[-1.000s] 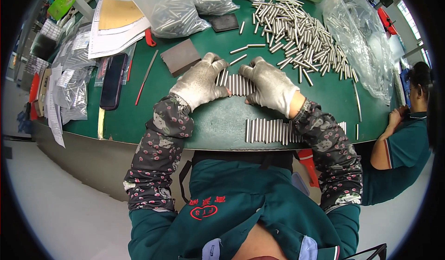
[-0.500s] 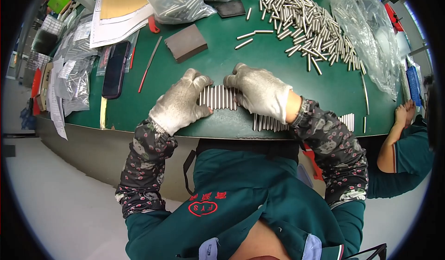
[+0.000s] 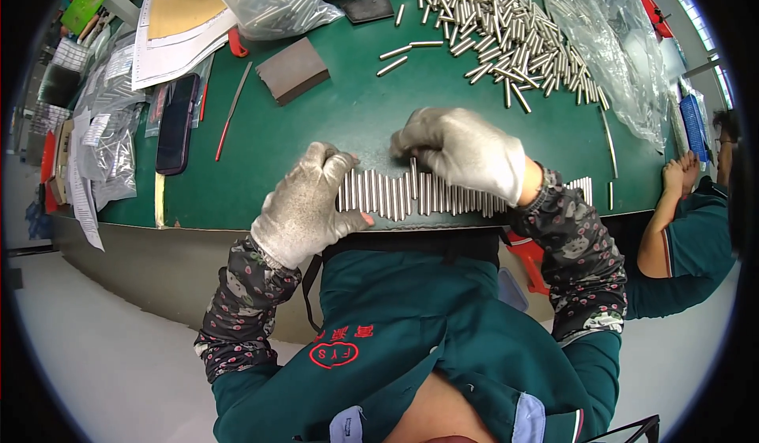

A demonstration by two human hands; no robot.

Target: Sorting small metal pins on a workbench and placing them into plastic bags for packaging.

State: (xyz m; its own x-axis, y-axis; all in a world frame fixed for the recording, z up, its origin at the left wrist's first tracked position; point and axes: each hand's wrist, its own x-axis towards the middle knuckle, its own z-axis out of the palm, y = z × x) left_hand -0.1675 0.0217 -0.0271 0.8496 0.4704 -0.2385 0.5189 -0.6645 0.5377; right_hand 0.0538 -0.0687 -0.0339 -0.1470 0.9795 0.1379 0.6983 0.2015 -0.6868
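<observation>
A row of short shiny metal pins (image 3: 379,194) lies side by side along the near table edge. My left hand (image 3: 300,202), in a whitish work glove with bare thumb tip, rests against the row's left end. Its thumb and fingers are apart, below and above the pins. My right hand (image 3: 470,149), gloved alike, is over the row farther right, fingers curled together. At its fingertips one pin (image 3: 413,180) juts up farther than its neighbours. The glove hides part of the contact, and my right forearm covers some pins; others show past it (image 3: 583,188).
A big loose heap of pins (image 3: 506,32) lies at the far right beside clear plastic bags (image 3: 609,56). On the left are a brown block (image 3: 292,71), a thin file (image 3: 234,113), a phone (image 3: 175,123), papers and bagged pins. Another person's hands (image 3: 681,173) rest at the right edge.
The group of pins between my hands has come nearer, joining the row at the table edge. My right hand has let go of the group's end and shifted right. The view has shifted slightly.
</observation>
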